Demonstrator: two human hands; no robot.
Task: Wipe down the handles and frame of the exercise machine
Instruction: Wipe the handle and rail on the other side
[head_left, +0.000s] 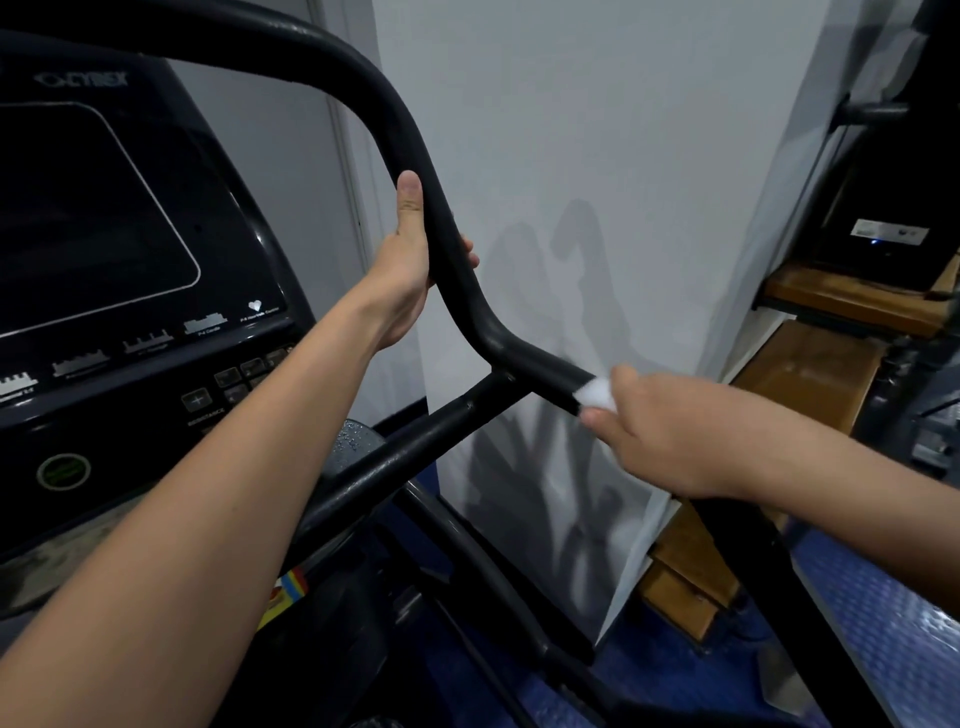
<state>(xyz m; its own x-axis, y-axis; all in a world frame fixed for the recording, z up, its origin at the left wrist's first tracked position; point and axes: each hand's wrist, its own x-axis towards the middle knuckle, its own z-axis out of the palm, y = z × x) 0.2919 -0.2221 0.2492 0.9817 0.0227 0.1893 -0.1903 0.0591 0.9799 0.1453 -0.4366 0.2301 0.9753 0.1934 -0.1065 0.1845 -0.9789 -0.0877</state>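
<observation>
A black tubular handlebar (457, 270) curves down from the upper left of the exercise machine to a welded joint, where a lower frame bar (415, 441) branches off toward the lower left. My left hand (410, 260) grips the handlebar above the bend, thumb lying up along the tube. My right hand (654, 426) holds a white wad of cloth or tissue (595, 393) wrapped around the handlebar just right of the joint. The bar beyond my right hand is hidden by hand and forearm.
The machine's dark console (114, 249) with its screen and buttons fills the left. A white wall panel (597, 182) stands close behind the handlebar. Wooden shelving (810, 374) and a black device sit at right. Blue textured flooring (883, 623) lies below.
</observation>
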